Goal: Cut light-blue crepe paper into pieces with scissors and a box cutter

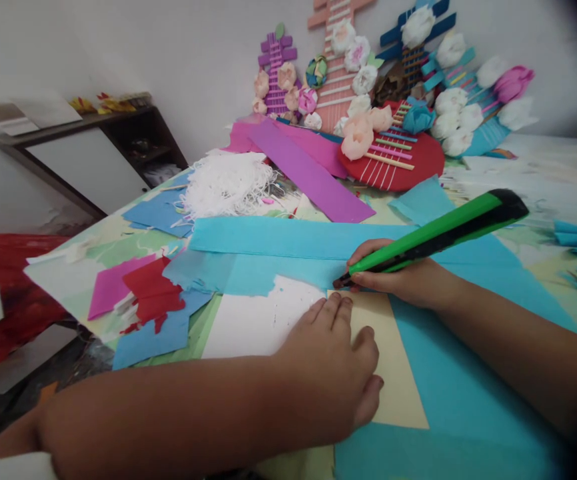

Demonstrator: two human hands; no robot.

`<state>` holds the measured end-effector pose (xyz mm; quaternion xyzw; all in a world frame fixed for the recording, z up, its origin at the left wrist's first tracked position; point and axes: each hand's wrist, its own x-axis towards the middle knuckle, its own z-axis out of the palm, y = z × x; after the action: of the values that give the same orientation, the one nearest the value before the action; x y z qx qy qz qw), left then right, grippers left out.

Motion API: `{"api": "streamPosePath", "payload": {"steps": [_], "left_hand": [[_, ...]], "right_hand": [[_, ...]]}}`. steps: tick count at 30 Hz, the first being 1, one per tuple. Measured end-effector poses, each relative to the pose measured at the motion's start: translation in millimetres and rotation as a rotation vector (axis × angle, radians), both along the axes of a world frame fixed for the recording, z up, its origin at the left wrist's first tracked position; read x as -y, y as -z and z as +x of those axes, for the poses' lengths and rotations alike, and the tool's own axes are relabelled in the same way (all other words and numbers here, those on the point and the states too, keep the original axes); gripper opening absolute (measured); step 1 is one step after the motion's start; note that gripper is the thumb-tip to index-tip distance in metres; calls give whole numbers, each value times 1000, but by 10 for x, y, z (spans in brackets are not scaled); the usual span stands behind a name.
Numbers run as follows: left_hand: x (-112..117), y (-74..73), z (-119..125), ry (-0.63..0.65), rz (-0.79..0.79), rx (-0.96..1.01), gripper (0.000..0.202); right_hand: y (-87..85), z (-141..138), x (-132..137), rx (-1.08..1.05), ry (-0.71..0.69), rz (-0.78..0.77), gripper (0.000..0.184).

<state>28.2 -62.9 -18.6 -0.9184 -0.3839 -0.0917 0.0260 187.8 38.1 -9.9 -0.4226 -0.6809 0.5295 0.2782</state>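
My right hand (403,277) is wrapped round a green and black utility knife (433,233). The knife leans up to the right, its tip low at the edge of a blue paper sheet (258,267); the blade itself is too small to make out. Pressed flat, my left hand (331,363) lies with fingers extended over a white sheet (248,327) and a cream sheet (398,373). Its fingertips are just short of the knife tip. A folded blue strip (278,237) runs across behind both hands, and more blue paper (468,360) spreads under my right forearm.
Red (153,290) and pink paper scraps (113,287) lie left. Behind are a white string heap (228,180), a purple strip (313,173) and a red decorated piece (408,160). Flower-covered guitar-like shapes (336,73) lean on the wall. A dark cabinet (113,147) stands left.
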Motion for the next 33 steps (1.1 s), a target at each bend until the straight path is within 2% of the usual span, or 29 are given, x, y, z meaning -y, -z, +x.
{"api": "streamPosePath", "payload": {"steps": [5, 12, 23, 33], "left_hand": [[-23, -21, 10, 24, -23, -24, 45], [-12, -28, 1, 24, -58, -49, 45], [-18, -43, 2, 13, -107, -47, 45], [-28, -25, -1, 21, -94, -40, 44]], "right_hand": [[7, 18, -20, 13, -41, 0, 19], [79, 110, -50, -98, -84, -3, 21], [56, 115, -54, -113, -54, -32, 20], [19, 108, -39, 35, -110, 25, 21]]}}
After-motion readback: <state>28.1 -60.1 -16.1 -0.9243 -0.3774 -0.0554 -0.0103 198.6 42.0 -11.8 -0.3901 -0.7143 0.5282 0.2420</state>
